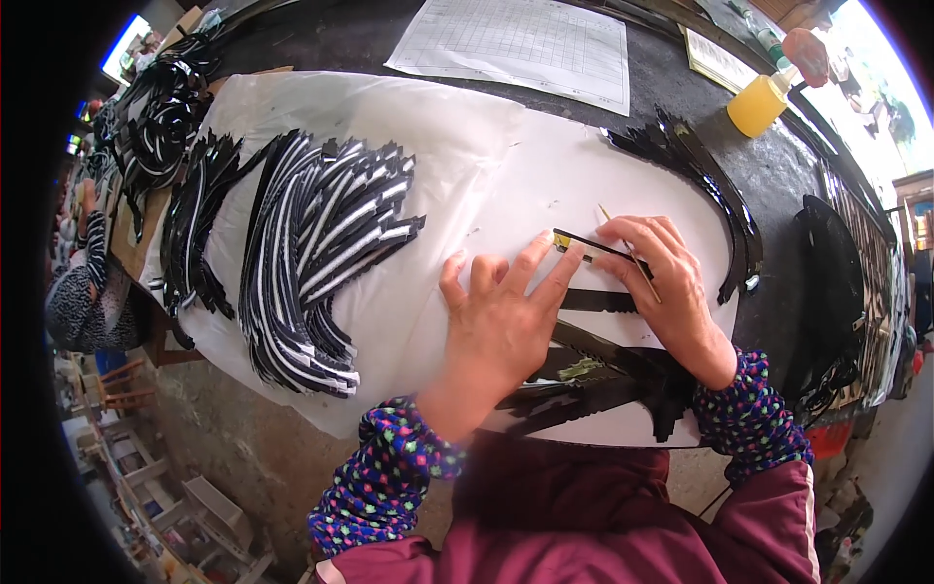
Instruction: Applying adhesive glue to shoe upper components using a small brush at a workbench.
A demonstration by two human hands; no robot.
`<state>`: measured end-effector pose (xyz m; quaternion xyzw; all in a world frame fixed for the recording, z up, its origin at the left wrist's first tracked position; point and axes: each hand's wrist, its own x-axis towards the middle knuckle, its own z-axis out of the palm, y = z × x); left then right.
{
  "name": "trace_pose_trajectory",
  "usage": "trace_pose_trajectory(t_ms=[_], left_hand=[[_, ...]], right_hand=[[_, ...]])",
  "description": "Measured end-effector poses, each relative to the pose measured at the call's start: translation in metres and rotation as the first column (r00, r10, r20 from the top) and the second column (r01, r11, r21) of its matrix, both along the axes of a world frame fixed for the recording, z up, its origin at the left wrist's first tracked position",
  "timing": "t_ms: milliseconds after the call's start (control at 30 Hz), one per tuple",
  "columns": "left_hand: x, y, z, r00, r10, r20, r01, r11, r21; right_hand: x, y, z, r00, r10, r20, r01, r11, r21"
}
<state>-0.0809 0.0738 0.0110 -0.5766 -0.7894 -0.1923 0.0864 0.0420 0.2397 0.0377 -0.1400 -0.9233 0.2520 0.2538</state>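
My left hand point(511, 313) is spread low over the white work surface point(545, 161), its fingertips pressing near one end of a short dark-edged strip point(562, 240) with a yellow patch. My right hand point(666, 277) has its thumb and fingers closed around a thin pointed stick point(632, 255). Its fingertips also touch the other end of that strip, partly hiding it. Whether the stick is a brush or a pick, I cannot tell. Below both hands lie several glossy black strips point(603, 375), some crossing each other, with a small greenish scrap on them.
Left lies a fanned pile of black-and-white strips point(311, 253), with darker strips point(195, 229) beyond. Curved black strips point(715, 185) lie right. Further back are a gridded paper sheet point(525, 49) and a yellow bottle point(757, 105). Another person point(83, 282) is at far left.
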Motion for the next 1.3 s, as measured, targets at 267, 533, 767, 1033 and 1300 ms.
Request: trace_pose_trajectory(t_ms=[267,533,767,1033,1300], left_hand=[[-0.005,0.001,0.007,0.994,-0.043,0.1,0.034,0.996,0.084],[-0.009,-0.003,0.002,0.968,-0.02,0.249,-0.033,0.978,0.206],[-0.008,0.001,0.001,0.977,-0.053,0.208,0.011,0.98,0.198],[-0.009,-0.011,0.0,0.909,-0.112,0.401,-0.019,0.951,0.308],[0.015,-0.034,0.011,0.984,-0.053,0.168,0.028,0.988,0.149]], right_hand=[[0.007,-0.005,-0.01,0.997,-0.024,-0.079,0.023,1.0,-0.016],[0.027,0.068,0.048,0.933,-0.277,-0.232,0.261,0.96,-0.099],[0.036,0.156,-0.006,0.953,-0.28,-0.118,0.229,0.917,-0.327],[0.037,0.107,0.024,0.869,-0.38,-0.317,0.248,0.889,-0.386],[0.033,-0.002,0.017,0.985,0.171,0.001,-0.14,0.806,-0.576]])
